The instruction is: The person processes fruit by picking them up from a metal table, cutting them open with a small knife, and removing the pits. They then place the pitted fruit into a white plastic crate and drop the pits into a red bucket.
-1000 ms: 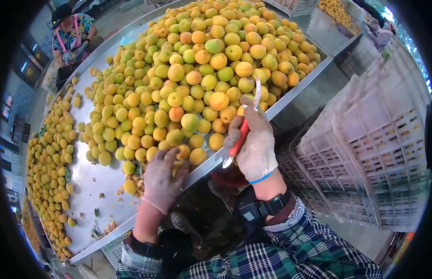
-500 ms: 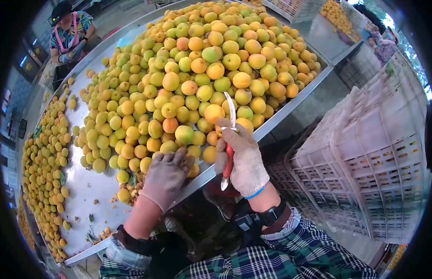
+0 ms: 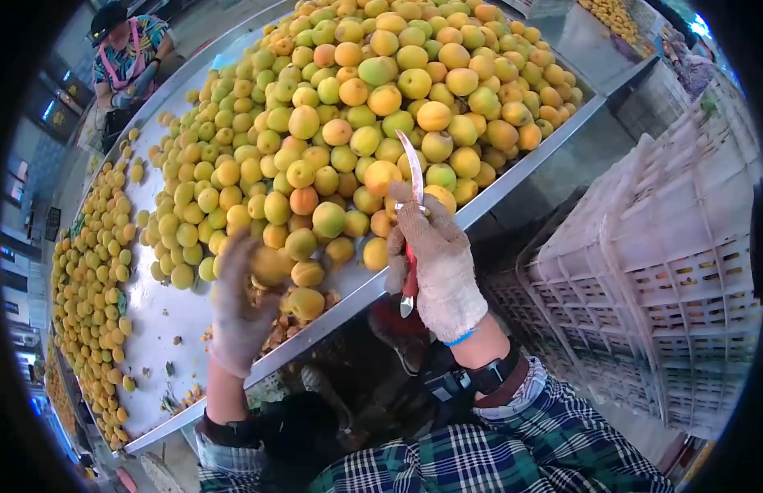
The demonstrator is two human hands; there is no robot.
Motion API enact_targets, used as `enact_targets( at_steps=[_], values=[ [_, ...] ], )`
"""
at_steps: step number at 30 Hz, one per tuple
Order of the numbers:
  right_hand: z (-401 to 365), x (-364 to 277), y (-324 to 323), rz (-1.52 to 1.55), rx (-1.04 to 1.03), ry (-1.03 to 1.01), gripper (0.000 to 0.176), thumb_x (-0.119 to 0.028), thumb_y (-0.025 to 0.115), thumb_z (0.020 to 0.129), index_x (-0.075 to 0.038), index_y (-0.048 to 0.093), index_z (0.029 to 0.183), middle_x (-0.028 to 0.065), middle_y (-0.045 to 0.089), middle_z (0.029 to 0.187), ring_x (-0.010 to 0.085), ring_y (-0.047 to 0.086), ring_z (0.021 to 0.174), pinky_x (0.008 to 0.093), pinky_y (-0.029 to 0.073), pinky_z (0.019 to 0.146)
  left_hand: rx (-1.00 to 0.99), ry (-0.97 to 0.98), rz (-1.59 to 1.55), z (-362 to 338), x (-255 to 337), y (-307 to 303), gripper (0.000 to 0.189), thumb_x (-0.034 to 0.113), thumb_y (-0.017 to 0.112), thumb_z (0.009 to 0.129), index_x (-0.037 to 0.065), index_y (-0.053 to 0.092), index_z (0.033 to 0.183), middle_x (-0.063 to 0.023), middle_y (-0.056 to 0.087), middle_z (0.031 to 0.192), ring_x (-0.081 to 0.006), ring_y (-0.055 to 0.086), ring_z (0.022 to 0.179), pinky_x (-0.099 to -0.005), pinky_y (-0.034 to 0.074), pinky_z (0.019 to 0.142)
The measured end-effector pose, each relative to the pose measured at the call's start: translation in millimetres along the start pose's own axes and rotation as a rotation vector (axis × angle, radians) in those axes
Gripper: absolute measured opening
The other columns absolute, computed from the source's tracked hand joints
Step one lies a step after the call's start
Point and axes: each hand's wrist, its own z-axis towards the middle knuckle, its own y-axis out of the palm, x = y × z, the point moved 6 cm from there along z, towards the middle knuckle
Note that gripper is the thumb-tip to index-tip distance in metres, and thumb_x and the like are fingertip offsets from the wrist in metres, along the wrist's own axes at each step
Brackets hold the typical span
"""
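Note:
My right hand [image 3: 437, 267], in a worn knit glove, is closed around the red handle of a curved knife [image 3: 412, 164]. Its blade points up and away, over the near side of the heap of apricots [image 3: 332, 156]. My gloved left hand [image 3: 240, 308] is above the table's near edge, its fingers smeared by motion. A blurred apricot [image 3: 272, 265] shows right at those fingers; whether they grip it I cannot tell. Just right of the left hand, a yellow apricot [image 3: 306, 303] rests beside brownish scraps [image 3: 284, 330].
The heap lies on a metal table [image 3: 155, 324] with a raised rim. More apricots [image 3: 94, 271] spread along its left side. Stacked white plastic crates [image 3: 636, 287] stand close on my right. Another person [image 3: 131, 53] sits beyond the far left corner.
My left hand has moved left and drawn back from the fruit at the rim, uncovering apricots and scraps. My right hand still holds the knife. The view has shifted slightly.

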Motion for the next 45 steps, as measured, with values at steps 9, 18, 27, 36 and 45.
enact_targets(
  at_steps=[9, 18, 27, 36, 45],
  values=[
    [-8, 29, 36, -0.265, -0.105, 0.034, 0.031, -0.021, 0.058, 0.092, -0.007, 0.057, 0.120, -0.0004, 0.053, 0.070, 0.0077, 0.044, 0.045, 0.0222, 0.035, 0.040, 0.321, -0.575, -1.167, -66, -35, -12, 0.066, 0.019, 0.051, 0.088, 0.002, 0.031, 0.148, -0.0135, 0.052, 0.132, -0.0210, 0.054, 0.114, -0.0352, 0.045, 0.098],
    [-53, 89, 87, -0.763, -0.414, -0.326, 0.038, -0.015, 0.057, 0.089, -0.008, 0.050, 0.125, 0.0190, 0.062, 0.094, 0.0391, 0.062, 0.087, 0.0422, 0.050, 0.077, 0.198, -0.604, -1.210, -99, -39, 3, 0.065, 0.050, 0.048, 0.098, -0.002, 0.044, 0.138, -0.0101, 0.059, 0.120, -0.0187, 0.057, 0.109, -0.0324, 0.049, 0.091],
    [-81, 120, 132, -0.935, -0.518, -0.469, 0.049, -0.020, 0.055, 0.091, -0.003, 0.043, 0.135, 0.0262, 0.061, 0.110, 0.0437, 0.061, 0.097, 0.0461, 0.050, 0.081, 0.217, -0.729, -1.369, -137, -45, -11, 0.055, 0.047, 0.036, 0.102, 0.003, 0.050, 0.131, -0.0083, 0.058, 0.120, -0.0186, 0.057, 0.110, -0.0319, 0.046, 0.096],
    [-99, 131, 153, -1.204, -0.610, -0.560, 0.062, -0.012, 0.054, 0.085, 0.002, 0.033, 0.142, 0.0273, 0.058, 0.119, 0.0430, 0.059, 0.101, 0.0459, 0.049, 0.085, 0.275, -0.680, -1.032, -159, -69, -33, 0.052, 0.044, 0.039, 0.102, 0.001, 0.049, 0.129, -0.0126, 0.058, 0.121, -0.0222, 0.058, 0.110, -0.0372, 0.047, 0.096],
    [-106, 145, 142, -1.372, -0.533, -0.637, 0.076, -0.021, 0.059, 0.084, 0.002, 0.025, 0.147, 0.0209, 0.061, 0.114, 0.0376, 0.065, 0.083, 0.0447, 0.052, 0.070, 0.262, -0.233, 0.038, -140, -30, -59, 0.023, 0.006, 0.054, 0.084, 0.000, 0.055, 0.106, -0.0152, 0.061, 0.093, -0.0294, 0.060, 0.083, -0.0365, 0.048, 0.077]
  ],
)
